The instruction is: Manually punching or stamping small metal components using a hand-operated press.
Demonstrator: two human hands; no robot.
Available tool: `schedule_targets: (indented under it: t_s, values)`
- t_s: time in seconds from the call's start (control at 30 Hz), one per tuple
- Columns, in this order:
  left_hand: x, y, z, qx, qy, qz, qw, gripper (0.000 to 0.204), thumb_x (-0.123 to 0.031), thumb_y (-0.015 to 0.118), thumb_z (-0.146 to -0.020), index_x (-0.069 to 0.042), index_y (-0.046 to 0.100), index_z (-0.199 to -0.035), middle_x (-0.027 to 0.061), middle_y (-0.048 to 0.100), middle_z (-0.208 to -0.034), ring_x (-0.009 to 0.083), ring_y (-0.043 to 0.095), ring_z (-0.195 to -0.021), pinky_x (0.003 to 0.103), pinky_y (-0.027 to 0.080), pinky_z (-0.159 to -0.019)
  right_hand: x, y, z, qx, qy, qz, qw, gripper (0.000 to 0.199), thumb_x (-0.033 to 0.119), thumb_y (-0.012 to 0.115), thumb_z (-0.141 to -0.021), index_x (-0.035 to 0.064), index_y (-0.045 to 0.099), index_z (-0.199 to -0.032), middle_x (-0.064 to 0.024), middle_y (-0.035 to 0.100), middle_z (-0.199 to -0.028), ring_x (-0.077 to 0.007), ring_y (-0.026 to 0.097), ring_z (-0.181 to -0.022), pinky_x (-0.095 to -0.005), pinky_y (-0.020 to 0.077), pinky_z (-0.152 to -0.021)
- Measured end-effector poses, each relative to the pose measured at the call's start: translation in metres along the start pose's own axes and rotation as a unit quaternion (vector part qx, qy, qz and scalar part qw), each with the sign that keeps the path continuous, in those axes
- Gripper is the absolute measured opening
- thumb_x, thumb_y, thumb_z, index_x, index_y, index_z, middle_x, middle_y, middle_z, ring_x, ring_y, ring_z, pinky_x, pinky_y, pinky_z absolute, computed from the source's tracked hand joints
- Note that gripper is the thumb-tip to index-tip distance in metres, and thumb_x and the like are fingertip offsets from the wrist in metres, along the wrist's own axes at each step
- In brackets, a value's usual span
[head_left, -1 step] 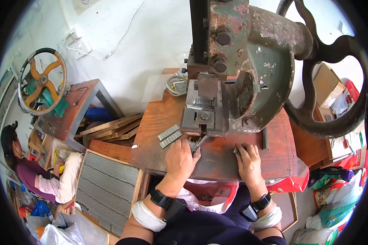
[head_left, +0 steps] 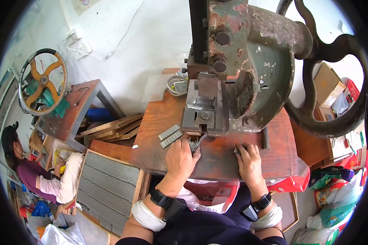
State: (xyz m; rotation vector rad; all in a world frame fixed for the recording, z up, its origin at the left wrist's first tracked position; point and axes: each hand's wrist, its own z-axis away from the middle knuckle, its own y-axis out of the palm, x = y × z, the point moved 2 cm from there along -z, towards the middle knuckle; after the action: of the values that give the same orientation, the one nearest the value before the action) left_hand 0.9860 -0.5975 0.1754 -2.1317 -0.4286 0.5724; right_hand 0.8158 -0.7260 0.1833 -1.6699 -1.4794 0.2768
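At the front of the press, my left hand (head_left: 180, 157) is closed around a small bundle of thin grey metal strips (head_left: 195, 143), which fan out past the fingertips. Two flat grey studded strips (head_left: 170, 135) lie side by side on the wooden table, just beyond that hand. My right hand (head_left: 248, 158) rests near the table's front edge with its fingers curled together. A tiny dark piece (head_left: 236, 151) shows at its fingertips, too small to name. Between and beyond my hands stands the metal die block (head_left: 204, 116) of the hand press (head_left: 265, 73).
A large dark handwheel (head_left: 343, 130) rises at the right. To my left, a wooden-framed tray (head_left: 86, 157) holds rows of grey metal pieces. A white basket (head_left: 171, 90) sits behind the die. Another person (head_left: 32, 173) sits at far left, beside a bench with a second wheel (head_left: 62, 65).
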Motion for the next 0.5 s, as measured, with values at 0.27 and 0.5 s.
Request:
schedule_targets:
  t_s: [0.27,0.5]
  values:
    - [0.045,-0.031,0.018,0.177,-0.385,0.768,0.480,0.038,-0.037,0.050,-0.085,-0.002,0.053,-0.099,0.0082,0.055,-0.073,0.0167,0.051,-0.057,0.028,0.043,-0.049,-0.004,0.001,0.001,-0.001,0.003,0.007,1.000,0.032,-0.001,0.060,-0.067,-0.0030,0.056,-0.099,-0.0175,0.051,-0.096,-0.0336,0.049,-0.085,-0.0394,0.0435,-0.075]
    - [0.048,-0.045,0.047,0.225,-0.393,0.839,0.302,0.047,-0.045,0.043,-0.085,-0.002,0.051,-0.103,0.0113,0.053,-0.078,0.0172,0.048,-0.060,0.028,0.036,-0.049,-0.006,0.003,-0.001,0.007,-0.002,0.007,1.000,0.034,-0.002,0.059,-0.067,-0.0027,0.056,-0.100,-0.0167,0.051,-0.097,-0.0335,0.049,-0.085,-0.0389,0.0434,-0.075]
